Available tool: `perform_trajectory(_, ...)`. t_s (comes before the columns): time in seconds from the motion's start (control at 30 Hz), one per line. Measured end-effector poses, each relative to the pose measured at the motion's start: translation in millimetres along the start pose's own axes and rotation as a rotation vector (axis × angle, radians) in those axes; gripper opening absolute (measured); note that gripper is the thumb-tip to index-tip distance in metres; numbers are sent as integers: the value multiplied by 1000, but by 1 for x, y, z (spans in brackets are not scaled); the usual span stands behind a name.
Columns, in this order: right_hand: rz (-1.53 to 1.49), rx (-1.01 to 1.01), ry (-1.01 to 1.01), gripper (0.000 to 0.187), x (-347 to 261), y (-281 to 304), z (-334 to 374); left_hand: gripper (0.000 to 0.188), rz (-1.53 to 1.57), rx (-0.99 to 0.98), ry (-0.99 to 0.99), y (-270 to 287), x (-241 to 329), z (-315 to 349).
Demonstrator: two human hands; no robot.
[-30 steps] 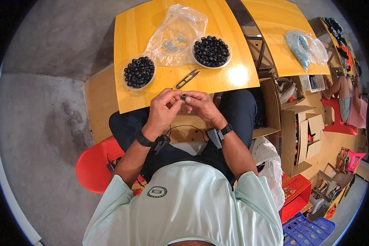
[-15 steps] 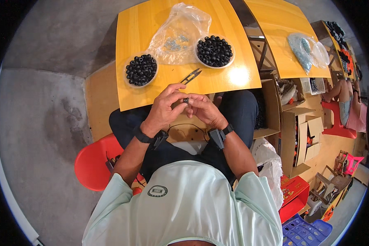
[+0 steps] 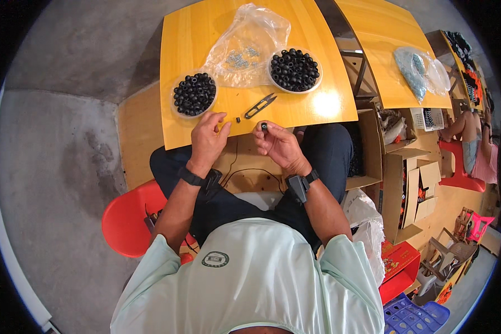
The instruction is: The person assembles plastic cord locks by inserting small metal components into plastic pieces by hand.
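Between the thumb and fingertips of my right hand (image 3: 278,146) is a small black bead (image 3: 264,127), its round end showing a hole. My left hand (image 3: 207,140) hovers by the table's near edge with thumb and fingers apart, holding nothing. Just beyond, a loose small black piece (image 3: 238,119) lies on the yellow table beside black thread snips (image 3: 256,109). Black beads (image 3: 195,93) fill a clear bowl (image 3: 177,114) beyond my left hand. A second bowl (image 3: 319,83) of similar black beads (image 3: 294,69) stands farther right.
A clear plastic bag (image 3: 250,33) with small silvery bits (image 3: 240,59) lies between the bowls. Another yellow table (image 3: 381,50) stands to the right, above open cardboard boxes (image 3: 392,192). A red stool (image 3: 129,220) is at my left; a person (image 3: 481,145) sits far right.
My hands were together around a small black piece; now they are apart. The left has moved left and opened. A loose black piece now shows beside the snips.
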State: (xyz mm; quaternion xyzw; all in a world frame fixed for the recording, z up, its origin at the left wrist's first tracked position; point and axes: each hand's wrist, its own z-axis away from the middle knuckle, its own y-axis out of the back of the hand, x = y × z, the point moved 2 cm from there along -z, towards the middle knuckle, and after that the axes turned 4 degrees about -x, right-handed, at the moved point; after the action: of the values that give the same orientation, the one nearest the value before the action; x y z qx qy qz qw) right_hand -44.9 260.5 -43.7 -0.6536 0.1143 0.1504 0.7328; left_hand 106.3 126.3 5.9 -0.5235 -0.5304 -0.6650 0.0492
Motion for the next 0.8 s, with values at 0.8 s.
perform_trajectory(0.8,5,58,36,24,2,5,-1,14,717,-259,322,-24,23,-4)
